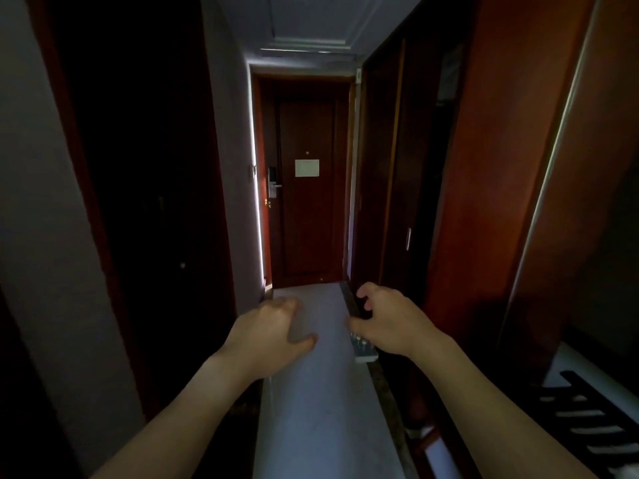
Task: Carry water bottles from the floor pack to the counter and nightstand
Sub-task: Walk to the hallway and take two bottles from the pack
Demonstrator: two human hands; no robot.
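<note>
Left hand [268, 335] and right hand [390, 321] empty, fingers curled

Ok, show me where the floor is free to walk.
The pale floor strip runs bare to the door, between the left wall and right cabinets. Tighter at right: a bottle pack sits under the right hand.

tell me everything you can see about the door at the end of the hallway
The door is dark reddish-brown wood with a recessed panel, shut in its frame at the far end of the narrow hallway. A pale rectangular notice is fixed at its middle, with a small brass peephole above it. On its left edge sits a silver electronic lock with a lever handle. Neither hand touches it.
</note>
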